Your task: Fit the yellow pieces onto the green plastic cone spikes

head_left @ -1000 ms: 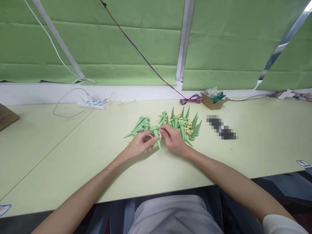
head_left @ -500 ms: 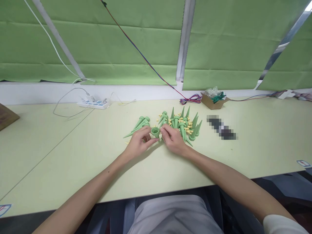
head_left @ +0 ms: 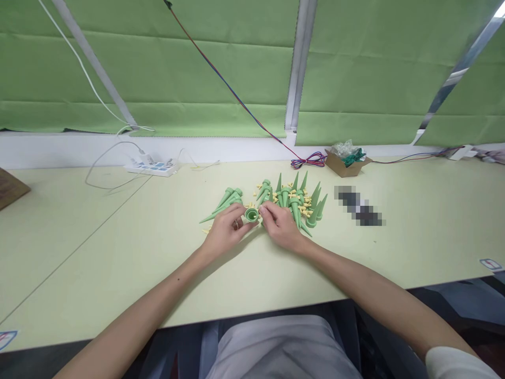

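Between the thumb and fingers of my left hand is a green plastic watering spike, its round open mouth turned up toward me. My right hand is pinched closed against the spike's right side; whatever lies between its fingertips is too small to make out. Just beyond my right hand, several green spikes stand or lie in a cluster, with small yellow plastic valves among them. More green spikes lie in a bunch behind my left hand.
A small cardboard box with clear bags and green material stands at the back, beside a coiled red-and-blue cable. A white power strip is at the back left. A blurred dark item lies to the right.
The spike in my left hand has tilted, so its open mouth faces me more squarely. Both hands stay in nearly the same place.
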The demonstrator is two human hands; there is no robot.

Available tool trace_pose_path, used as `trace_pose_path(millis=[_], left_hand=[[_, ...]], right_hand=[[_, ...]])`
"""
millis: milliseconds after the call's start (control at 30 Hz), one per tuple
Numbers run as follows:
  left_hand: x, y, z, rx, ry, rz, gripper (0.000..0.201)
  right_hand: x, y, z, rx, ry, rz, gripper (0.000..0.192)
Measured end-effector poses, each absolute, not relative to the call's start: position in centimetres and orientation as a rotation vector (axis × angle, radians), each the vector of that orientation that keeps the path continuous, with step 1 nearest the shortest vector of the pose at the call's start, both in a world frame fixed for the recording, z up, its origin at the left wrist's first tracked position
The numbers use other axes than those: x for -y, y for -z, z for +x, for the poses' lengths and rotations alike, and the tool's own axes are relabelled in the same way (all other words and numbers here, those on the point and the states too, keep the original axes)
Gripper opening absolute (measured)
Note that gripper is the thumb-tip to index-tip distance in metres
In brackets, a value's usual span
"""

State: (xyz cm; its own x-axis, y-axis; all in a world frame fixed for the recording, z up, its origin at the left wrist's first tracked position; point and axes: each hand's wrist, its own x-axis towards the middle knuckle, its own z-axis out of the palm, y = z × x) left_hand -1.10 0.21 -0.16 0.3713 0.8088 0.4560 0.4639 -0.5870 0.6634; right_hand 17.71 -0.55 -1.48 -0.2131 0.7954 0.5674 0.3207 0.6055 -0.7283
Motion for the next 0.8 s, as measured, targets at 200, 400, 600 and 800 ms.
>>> trace_pose_path(millis=[200, 400, 600, 800], left_hand=[[0.10, -0.09, -0.83, -1.152, -0.958, 2.026, 0.034], [-0.23, -0.12, -1.06, -0.924, -0.745, 1.549, 0.021], [-0.13, -0.59, -0.83, -0.833, -0.759, 1.220, 0.037], [-0.23, -0.47, -1.10, -0.827, -0.740, 1.172, 0.043]], right_hand=[[0.60, 1.79, 17.71, 1.781, -0.557, -0.904, 0.029], [0.61, 1.62, 17.72, 1.814, -0.524, -0.864, 0.026], [0.50, 1.59, 17.81, 1.841, -0.537, -0.848, 0.025], [0.47, 1.64, 17.78, 1.864, -0.562, -0.843, 0.025]])
